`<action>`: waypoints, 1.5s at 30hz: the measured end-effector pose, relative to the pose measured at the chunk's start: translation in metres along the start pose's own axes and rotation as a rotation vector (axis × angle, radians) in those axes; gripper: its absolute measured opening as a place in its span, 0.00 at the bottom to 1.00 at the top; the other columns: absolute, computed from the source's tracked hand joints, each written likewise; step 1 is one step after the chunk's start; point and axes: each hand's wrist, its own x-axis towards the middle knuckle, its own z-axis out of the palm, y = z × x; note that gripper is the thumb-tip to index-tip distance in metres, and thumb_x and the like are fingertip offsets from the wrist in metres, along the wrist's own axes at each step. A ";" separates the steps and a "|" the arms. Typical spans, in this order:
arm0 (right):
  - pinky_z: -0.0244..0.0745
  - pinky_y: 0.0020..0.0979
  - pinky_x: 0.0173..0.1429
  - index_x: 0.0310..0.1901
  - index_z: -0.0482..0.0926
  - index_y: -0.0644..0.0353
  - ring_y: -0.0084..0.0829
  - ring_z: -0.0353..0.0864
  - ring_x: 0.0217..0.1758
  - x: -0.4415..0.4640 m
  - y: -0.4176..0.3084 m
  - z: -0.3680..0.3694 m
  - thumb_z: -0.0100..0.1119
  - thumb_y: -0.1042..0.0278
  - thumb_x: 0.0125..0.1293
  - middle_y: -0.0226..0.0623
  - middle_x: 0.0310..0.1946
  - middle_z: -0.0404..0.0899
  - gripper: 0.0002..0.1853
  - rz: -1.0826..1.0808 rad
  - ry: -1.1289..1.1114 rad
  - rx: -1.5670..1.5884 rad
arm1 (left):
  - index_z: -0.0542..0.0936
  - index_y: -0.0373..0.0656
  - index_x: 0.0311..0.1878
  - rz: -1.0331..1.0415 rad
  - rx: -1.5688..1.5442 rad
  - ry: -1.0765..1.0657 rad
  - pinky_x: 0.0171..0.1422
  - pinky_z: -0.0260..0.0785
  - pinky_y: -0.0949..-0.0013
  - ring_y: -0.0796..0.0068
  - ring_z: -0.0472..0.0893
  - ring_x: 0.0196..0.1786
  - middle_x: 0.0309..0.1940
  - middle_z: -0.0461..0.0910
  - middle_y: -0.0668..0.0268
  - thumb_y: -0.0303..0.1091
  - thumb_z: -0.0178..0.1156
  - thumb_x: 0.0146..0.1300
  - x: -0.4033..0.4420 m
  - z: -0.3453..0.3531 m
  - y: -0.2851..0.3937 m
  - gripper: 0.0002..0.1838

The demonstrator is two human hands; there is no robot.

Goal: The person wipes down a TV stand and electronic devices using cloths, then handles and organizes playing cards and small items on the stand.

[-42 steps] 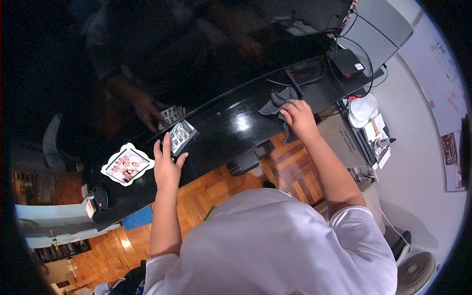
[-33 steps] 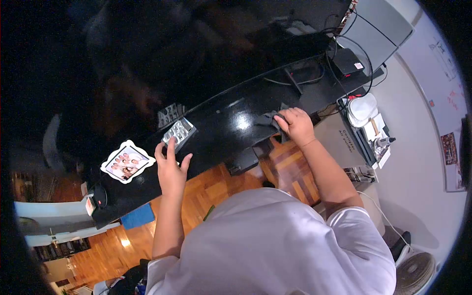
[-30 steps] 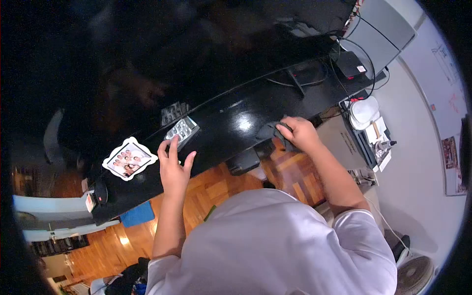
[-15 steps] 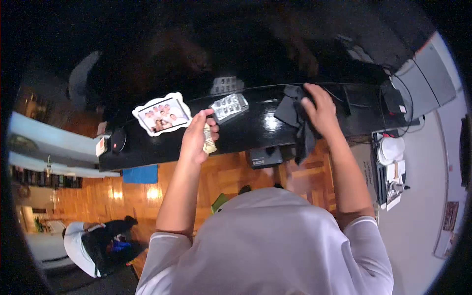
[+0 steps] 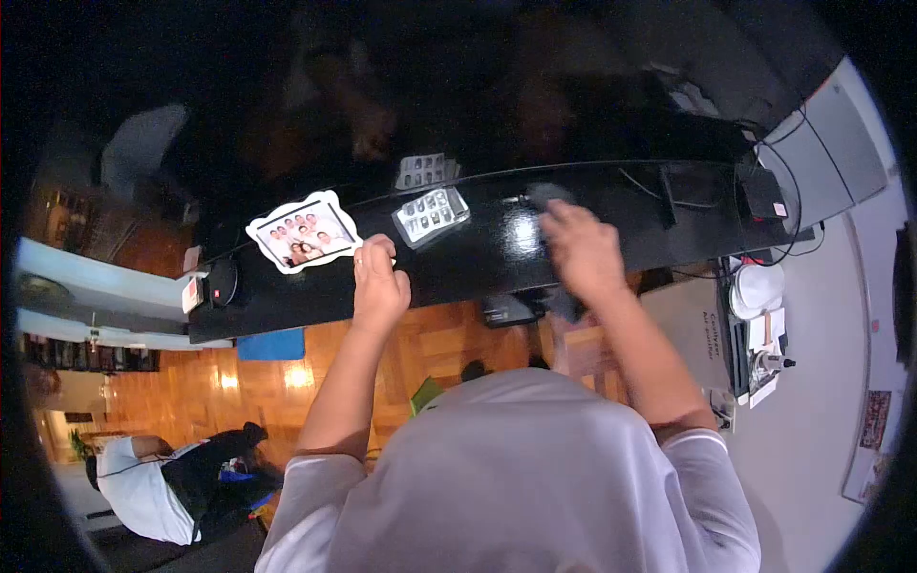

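My right hand (image 5: 585, 256) is blurred over a dark cloth (image 5: 547, 194) on the glossy black table (image 5: 458, 263). Part of the cloth shows beyond the fingers, and a dark end hangs below the hand. My left hand (image 5: 380, 286) is closed at the lower right corner of a white-edged picture frame (image 5: 304, 232) with a group photo. Whether it touches the frame, or holds anything, is hidden. Between the hands lies a small grey box (image 5: 432, 217) with rows of dark ovals on its pale top.
A dark reflective screen (image 5: 458, 86) rises behind the table. Cables and a black box (image 5: 761, 194) are at the right end; a round black device (image 5: 223, 282) is at the left end. A person (image 5: 158, 487) bends over at the lower left.
My right hand has moved left with the cloth. My left hand has turned and moved slightly left and down toward the frame; the pale yellow item it held no longer shows.
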 end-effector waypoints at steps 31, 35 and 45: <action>0.61 0.39 0.55 0.56 0.72 0.48 0.36 0.65 0.59 -0.022 0.083 -0.004 0.45 0.60 0.64 0.32 0.61 0.65 0.19 0.425 0.089 -0.214 | 0.79 0.45 0.41 0.323 -0.046 -0.010 0.61 0.56 0.57 0.53 0.66 0.56 0.52 0.69 0.58 0.28 0.62 0.51 0.022 0.007 0.076 0.12; 0.68 0.37 0.52 0.55 0.73 0.54 0.42 0.68 0.53 -0.038 0.092 -0.009 0.44 0.64 0.63 0.37 0.59 0.67 0.19 0.486 0.027 -0.257 | 0.80 0.44 0.40 0.366 -0.129 -0.080 0.61 0.56 0.57 0.55 0.66 0.57 0.53 0.68 0.59 0.27 0.62 0.51 0.024 0.009 0.092 0.11; 0.71 0.43 0.51 0.43 0.77 0.65 0.53 0.75 0.47 -0.088 0.087 -0.061 0.44 0.66 0.64 0.54 0.44 0.76 0.14 0.828 0.096 0.135 | 0.78 0.44 0.45 0.501 -0.270 -0.164 0.63 0.57 0.59 0.56 0.67 0.57 0.54 0.69 0.59 0.26 0.61 0.53 0.030 0.005 0.076 0.13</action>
